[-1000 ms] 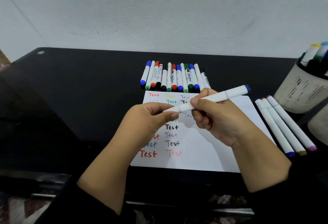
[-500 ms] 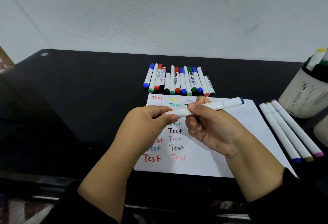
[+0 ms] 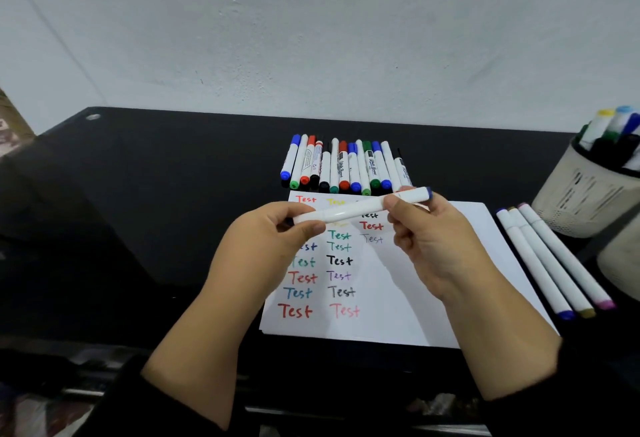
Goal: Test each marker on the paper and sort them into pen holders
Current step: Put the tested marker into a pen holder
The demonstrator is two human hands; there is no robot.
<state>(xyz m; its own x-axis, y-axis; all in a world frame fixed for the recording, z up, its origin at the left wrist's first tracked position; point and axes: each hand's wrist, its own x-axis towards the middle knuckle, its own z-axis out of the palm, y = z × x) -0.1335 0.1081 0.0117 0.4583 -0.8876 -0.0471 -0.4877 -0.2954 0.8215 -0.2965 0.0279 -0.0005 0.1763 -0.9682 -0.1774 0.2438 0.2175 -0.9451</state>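
Held marker: long white plastic marker with a blue end cap [image 3: 360, 207], lifted level above the white paper sheet [image 3: 450, 291], clear of the glossy black bench [image 3: 173, 194].
Left hand [image 3: 273, 239]: fingers and thumb pinching the marker's near-left cap end.
Right hand [image 3: 429, 239]: thumb and fingers curled round the barrel just inside the blue end.
Handling: likely light, stiff and smooth; prone to rolling if laid down loose.
Where to hold: barrel in one hand, cap in the other, pulling straight apart.
Paper: rows of coloured "Test" words, bare space on the right side.
Other markers: row of capped whiteboard markers [image 3: 346, 166] beyond the paper; three white markers [image 3: 550, 256] lying to its right.
Destination: pale mesh pen holder [image 3: 581, 194] at far right, already holding markers.
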